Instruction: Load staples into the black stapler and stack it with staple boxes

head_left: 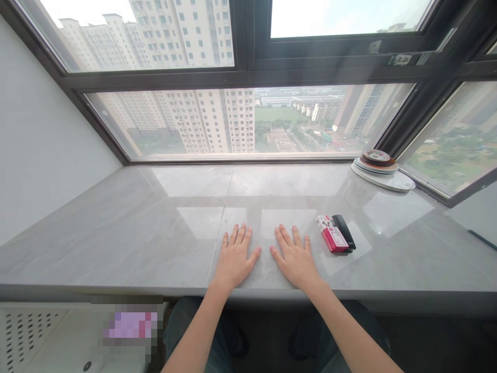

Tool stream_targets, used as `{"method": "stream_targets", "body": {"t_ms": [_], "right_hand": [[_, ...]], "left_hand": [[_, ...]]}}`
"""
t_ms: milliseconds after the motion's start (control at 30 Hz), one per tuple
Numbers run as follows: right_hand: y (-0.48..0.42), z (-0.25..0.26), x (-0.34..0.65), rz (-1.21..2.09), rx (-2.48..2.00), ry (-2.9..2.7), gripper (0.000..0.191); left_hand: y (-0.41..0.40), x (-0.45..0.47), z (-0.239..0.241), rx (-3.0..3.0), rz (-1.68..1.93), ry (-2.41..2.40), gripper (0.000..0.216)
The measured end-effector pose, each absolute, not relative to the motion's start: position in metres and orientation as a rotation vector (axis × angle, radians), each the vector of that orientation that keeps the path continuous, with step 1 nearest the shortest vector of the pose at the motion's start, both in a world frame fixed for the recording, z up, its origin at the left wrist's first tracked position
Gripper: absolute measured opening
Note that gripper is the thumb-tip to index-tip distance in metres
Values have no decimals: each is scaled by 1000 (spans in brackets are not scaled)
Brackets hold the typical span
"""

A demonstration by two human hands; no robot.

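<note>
A dark-framed window (155, 80) spans the back, looking out on tall buildings, and below it runs a wide, glossy grey ledge (97, 233). In the ledge's far right corner, well apart from the hands, sits a stack of round, plate-like discs (382, 171). The person's left hand (234, 261) and right hand (294, 259) lie palm down near the front edge, fingers spread and pointing away from the body, both holding nothing. A black stapler (344, 231) lies to the right of the right hand and slightly farther back; the left hand is well apart from it. Its long axis slants, far end leftward and near end rightward. Along its left side, roughly parallel, lies a small pink-and-white box (333, 235), nearest the right hand, though a gap separates them.
</note>
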State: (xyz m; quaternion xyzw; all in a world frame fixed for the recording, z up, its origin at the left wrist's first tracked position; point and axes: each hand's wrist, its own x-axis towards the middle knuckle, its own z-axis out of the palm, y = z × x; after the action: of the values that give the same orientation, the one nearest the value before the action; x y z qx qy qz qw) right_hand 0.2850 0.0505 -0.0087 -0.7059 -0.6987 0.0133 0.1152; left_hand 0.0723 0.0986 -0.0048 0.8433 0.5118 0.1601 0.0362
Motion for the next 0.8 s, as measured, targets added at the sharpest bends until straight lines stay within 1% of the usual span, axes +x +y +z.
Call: {"method": "stream_targets", "body": {"t_ms": [800], "right_hand": [[52, -7, 286, 70, -2079, -2054, 66]], "left_hand": [[102, 71, -6, 2571, 495, 1569, 64]]}}
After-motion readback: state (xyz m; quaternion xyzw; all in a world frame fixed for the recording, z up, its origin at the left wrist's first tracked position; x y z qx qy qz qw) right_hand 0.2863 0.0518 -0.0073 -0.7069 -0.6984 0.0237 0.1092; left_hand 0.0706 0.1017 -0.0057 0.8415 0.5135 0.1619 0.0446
